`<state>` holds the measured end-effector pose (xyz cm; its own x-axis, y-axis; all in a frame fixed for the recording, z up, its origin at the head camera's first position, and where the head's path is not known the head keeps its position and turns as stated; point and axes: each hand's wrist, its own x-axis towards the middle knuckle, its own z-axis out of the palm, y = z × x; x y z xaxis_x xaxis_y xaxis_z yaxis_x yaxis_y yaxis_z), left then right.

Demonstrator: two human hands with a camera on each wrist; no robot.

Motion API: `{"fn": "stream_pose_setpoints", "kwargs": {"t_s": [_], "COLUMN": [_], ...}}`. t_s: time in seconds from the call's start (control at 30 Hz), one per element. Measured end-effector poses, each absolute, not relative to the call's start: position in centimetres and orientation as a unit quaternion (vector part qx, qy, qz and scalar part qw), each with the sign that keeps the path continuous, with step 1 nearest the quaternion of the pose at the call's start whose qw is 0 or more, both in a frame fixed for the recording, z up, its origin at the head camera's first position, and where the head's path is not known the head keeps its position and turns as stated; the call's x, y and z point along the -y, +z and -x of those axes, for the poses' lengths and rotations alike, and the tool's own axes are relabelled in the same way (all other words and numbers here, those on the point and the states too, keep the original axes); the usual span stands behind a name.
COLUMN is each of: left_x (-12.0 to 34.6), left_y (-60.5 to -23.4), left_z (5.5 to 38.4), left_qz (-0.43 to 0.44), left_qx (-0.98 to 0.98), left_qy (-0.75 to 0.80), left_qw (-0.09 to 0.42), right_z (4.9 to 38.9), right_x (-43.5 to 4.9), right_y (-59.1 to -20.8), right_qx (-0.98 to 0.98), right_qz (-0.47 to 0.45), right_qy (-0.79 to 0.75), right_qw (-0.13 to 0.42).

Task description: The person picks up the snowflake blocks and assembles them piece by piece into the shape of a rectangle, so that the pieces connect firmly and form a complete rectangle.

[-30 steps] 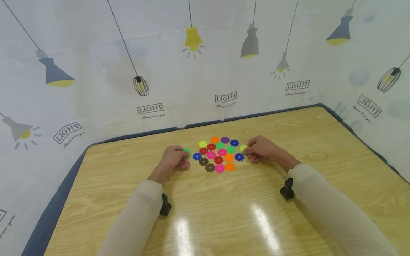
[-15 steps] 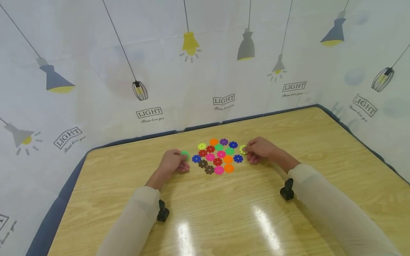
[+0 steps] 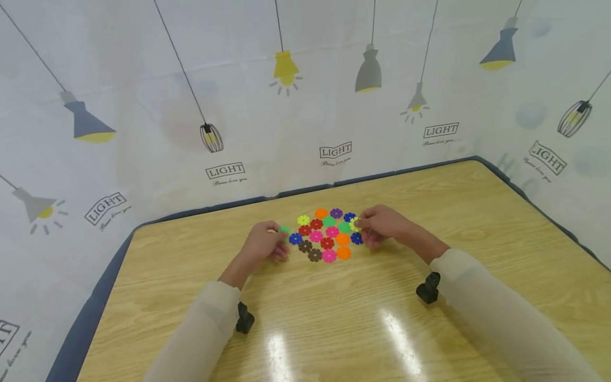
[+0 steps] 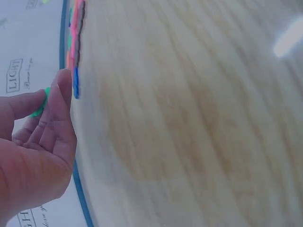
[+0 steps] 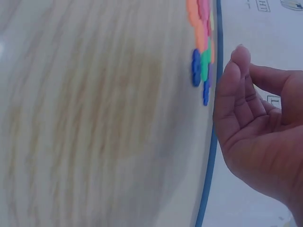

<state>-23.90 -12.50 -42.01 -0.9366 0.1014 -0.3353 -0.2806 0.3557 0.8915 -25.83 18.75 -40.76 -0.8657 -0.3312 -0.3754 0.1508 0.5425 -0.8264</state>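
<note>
My left hand (image 3: 262, 241) pinches a green notched disc (image 3: 285, 229) between thumb and fingers, just left of a cluster of flat, flower-like plastic discs. In the left wrist view the green disc shows partly behind the fingers. On the cluster's right side my right hand (image 3: 384, 225) pinches a yellow notched disc (image 3: 355, 224), which overlaps a blue disc (image 3: 349, 217) and a green disc (image 3: 344, 227) in the head view. Another blue disc (image 3: 356, 238) lies by the right fingertips. The right wrist view mostly hides the yellow disc behind the hand.
The cluster holds several discs, among them a purple disc (image 3: 336, 213), an orange disc (image 3: 343, 253), a pink disc (image 3: 329, 255) and a brown disc (image 3: 315, 255). They lie on a wooden table (image 3: 305, 302). A printed curtain (image 3: 267, 116) hangs behind the table's far edge.
My right hand has carried the yellow disc left, from beside the cluster to over its right edge. My left hand has moved slightly right with the green disc, towards the cluster.
</note>
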Motion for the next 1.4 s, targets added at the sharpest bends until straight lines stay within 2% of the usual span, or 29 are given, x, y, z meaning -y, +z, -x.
{"fn": "stream_pose_setpoints", "kwargs": {"t_s": [0.93, 1.4], "left_x": [9.0, 8.7], "left_y": [-38.6, -37.1], "left_z": [20.1, 19.3], "left_qz": [-0.091, -0.117], "left_qx": [-0.826, -0.828], "left_qy": [0.537, 0.532], "left_qw": [0.147, 0.134], "right_z": [23.1, 21.7], "right_x": [-13.8, -12.8], "right_y": [-37.6, -36.8], "right_qx": [-0.777, -0.747], "right_qz": [0.107, 0.122], "right_qy": [-0.558, -0.590], "right_qw": [0.272, 0.280]}}
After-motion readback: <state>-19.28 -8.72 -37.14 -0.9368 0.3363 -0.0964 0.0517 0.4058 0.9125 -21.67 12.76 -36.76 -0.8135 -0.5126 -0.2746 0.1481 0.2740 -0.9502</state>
